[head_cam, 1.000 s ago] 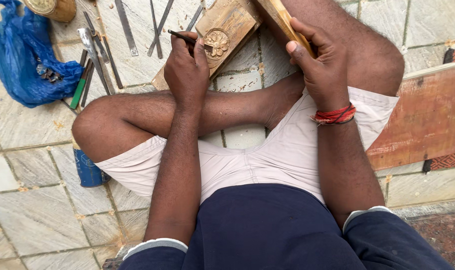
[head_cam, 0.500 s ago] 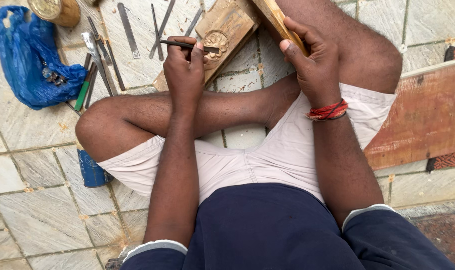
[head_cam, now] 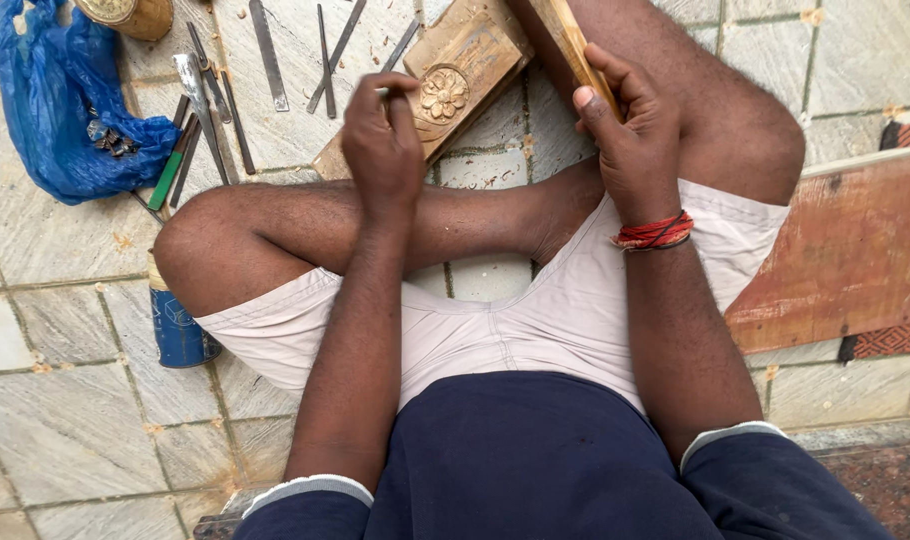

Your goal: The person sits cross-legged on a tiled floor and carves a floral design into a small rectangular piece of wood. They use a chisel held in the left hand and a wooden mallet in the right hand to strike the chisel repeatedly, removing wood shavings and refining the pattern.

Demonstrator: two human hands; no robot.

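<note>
Down on the floor, it's all pale stone tiles [head_cam: 65, 400] with grey grout lines, a bit stained and dusty, and the person sits cross-legged right on them. Only one view, the head camera looking straight down, so that's what I'm going by.

Left hand [head_cam: 383, 150] hovers over the near edge of a carved wooden block [head_cam: 465, 75]. Its fingers are curled together around a thin tool, but the tool is blurred and mostly hidden, so I can't say what kind. The block lies flat on the tiles just past the shin, tilted diagonally, with a round flower carving [head_cam: 442, 94] on its top face. Right hand [head_cam: 630, 135] is closed around a wooden stick or handle [head_cam: 567, 40] that runs up out of frame, thumb laid along it. A red thread band [head_cam: 655, 232] circles that wrist.

Left of the block, a row of metal chisels [head_cam: 265, 45] and similar long tools lies spread on the tiles, one with a green handle [head_cam: 167, 170]. Further left sits a crumpled blue plastic bag [head_cam: 50, 110], and a round wooden object [head_cam: 125, 15] sits at the top edge. A blue can [head_cam: 180, 330] stands tucked beside the left thigh. On the right, a worn reddish wooden board [head_cam: 845, 260] lies across the tiles.
</note>
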